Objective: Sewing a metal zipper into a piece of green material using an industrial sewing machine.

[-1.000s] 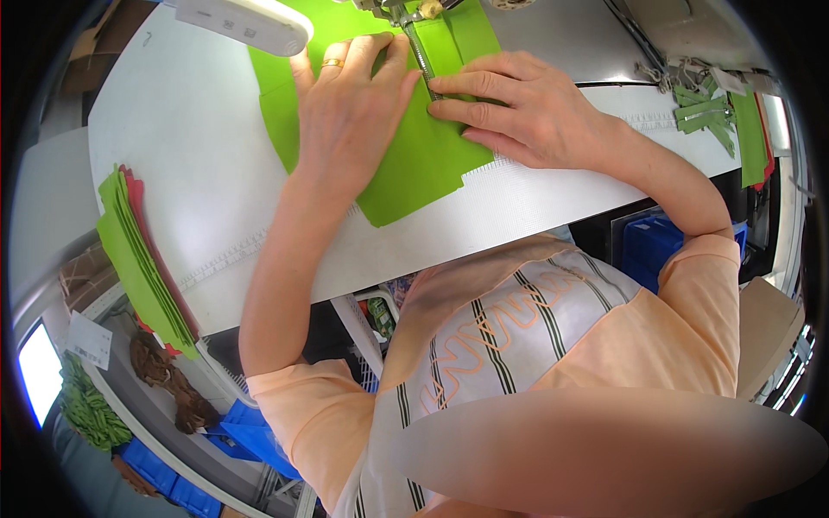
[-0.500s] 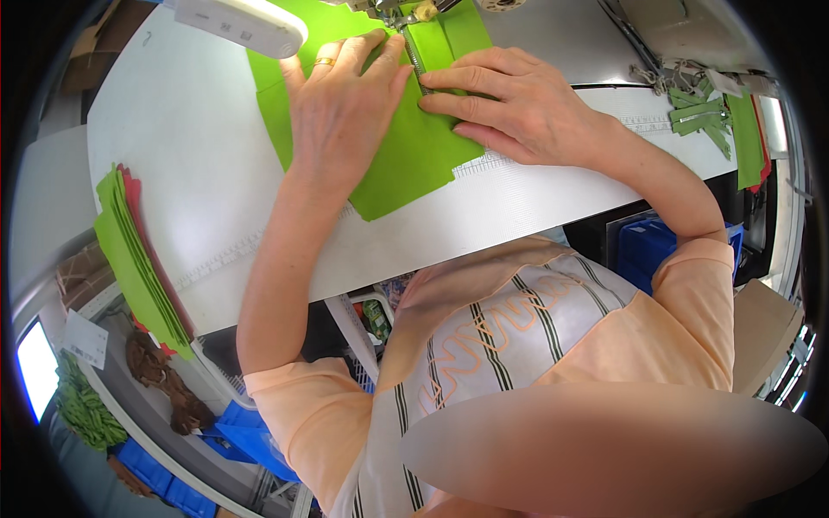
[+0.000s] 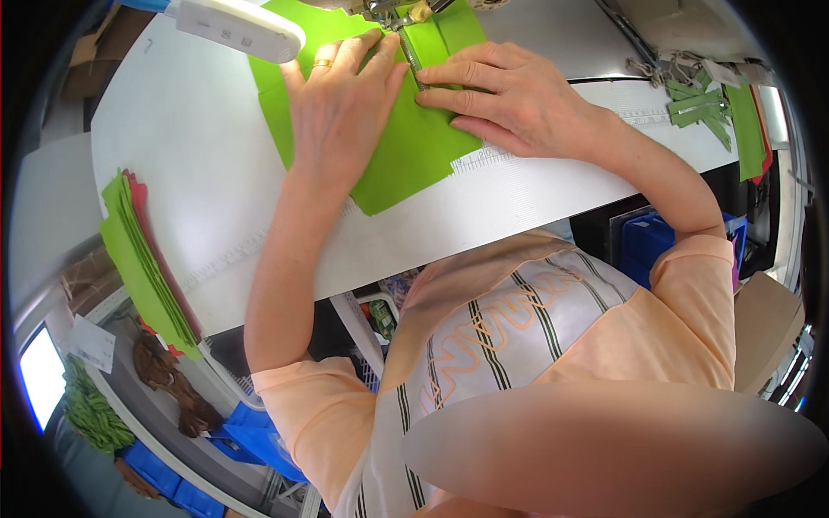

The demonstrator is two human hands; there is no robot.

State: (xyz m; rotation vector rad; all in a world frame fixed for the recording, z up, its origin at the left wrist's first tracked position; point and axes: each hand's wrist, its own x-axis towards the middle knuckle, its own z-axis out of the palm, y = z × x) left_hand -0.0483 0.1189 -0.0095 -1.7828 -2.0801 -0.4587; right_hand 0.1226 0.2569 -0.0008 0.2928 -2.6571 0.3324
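Note:
A piece of bright green fabric (image 3: 393,177) lies on the white sewing table, with a zipper (image 3: 409,59) running along it toward the sewing machine's presser foot (image 3: 390,14) at the top edge. My left hand (image 3: 338,116) rests flat on the fabric left of the zipper, fingers stretched toward the foot; a ring is on one finger. On the zipper's right side my right hand (image 3: 527,99) lies with its fingers extended, their tips at the zipper's edge. Both hands press from above; neither is wrapped around anything.
A white lamp-like device (image 3: 242,28) hangs beyond my left hand. Stacked green and red fabric pieces (image 3: 147,259) overhang the table's left edge. Green zippers (image 3: 698,108) lie at the far right beside hanging green fabric (image 3: 744,129). A printed ruler (image 3: 485,156) crosses the table near its front.
The whole view has shifted slightly. My hands keep nearly the same places on the green fabric, and any feed of the fabric toward the machine is too small to tell.

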